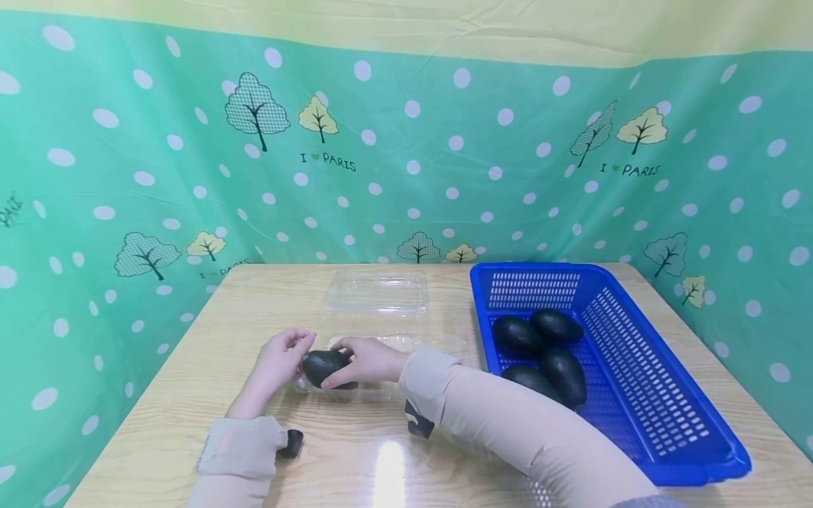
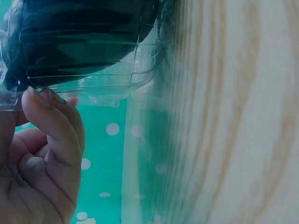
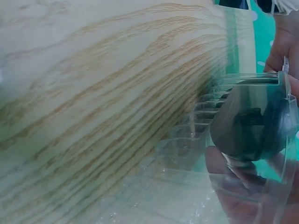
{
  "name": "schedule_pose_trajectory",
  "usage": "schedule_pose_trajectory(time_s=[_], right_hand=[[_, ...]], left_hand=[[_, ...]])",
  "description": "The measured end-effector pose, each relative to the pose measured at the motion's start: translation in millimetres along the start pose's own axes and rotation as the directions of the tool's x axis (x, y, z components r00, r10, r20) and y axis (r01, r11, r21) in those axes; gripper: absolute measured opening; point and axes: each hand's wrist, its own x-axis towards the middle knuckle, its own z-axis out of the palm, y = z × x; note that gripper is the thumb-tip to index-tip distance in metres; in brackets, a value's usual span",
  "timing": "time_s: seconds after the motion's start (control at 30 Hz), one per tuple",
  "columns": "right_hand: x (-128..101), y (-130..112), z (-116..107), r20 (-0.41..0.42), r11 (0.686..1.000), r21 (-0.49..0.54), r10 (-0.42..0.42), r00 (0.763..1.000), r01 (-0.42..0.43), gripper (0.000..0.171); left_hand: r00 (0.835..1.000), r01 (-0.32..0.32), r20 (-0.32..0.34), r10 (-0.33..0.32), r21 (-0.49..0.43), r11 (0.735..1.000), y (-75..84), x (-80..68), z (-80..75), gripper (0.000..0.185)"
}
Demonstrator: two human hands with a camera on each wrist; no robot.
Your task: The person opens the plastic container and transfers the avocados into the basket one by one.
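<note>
A dark, smooth avocado (image 1: 320,367) sits in the near left part of a clear plastic clamshell box (image 1: 438,346), whose lid (image 1: 380,291) lies folded open towards the back. My right hand (image 1: 375,361) grips the avocado from above, thumb on the near side and fingers over the far side. In the right wrist view the fruit (image 3: 245,123) shows through the box wall. At the box's left end, my left hand (image 1: 279,361) pinches the plastic rim; the left wrist view shows its thumb and fingertips right at that rim, just beside the avocado (image 2: 84,37).
To the right stands a blue perforated plastic basket (image 1: 660,360) with several more dark avocados (image 1: 562,374) in its left part. My right forearm crosses its near left corner. A wood-grain table (image 1: 209,353) bears everything, and a green dotted curtain (image 1: 394,162) hangs behind and around it.
</note>
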Motion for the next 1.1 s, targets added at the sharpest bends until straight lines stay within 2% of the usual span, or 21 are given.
schedule_pose_trajectory(time_s=[0.23,0.47,0.73,0.97,1.1], right_hand=[[1,2,0,-0.043,0.999,-0.026,-0.030,0.999,0.029,0.067],[-1,-1,-4,-0.081,1.000,0.021,0.010,0.997,-0.008,0.065],[-3,-7,-15,-0.123,0.990,0.141,0.040,0.992,-0.023,0.062],[-7,-14,-27,-0.131,0.947,0.321,0.057,0.990,-0.012,0.062],[-9,-14,-31,-0.107,0.930,0.367,0.046,0.993,-0.003,0.063]], left_hand=[[1.000,0.007,0.014,-0.007,-0.019,1.000,2.3,0.2,0.2,0.045],[1.000,0.014,0.016,-0.014,-0.009,1.000,3.0,0.7,-0.4,0.043],[1.000,0.000,-0.001,0.000,-0.037,0.999,0.4,1.0,-0.7,0.039],[1.000,0.008,0.002,-0.008,-0.030,1.000,1.4,-0.2,-0.7,0.041],[1.000,0.010,0.005,-0.009,-0.037,0.999,1.2,0.0,-0.5,0.041]])
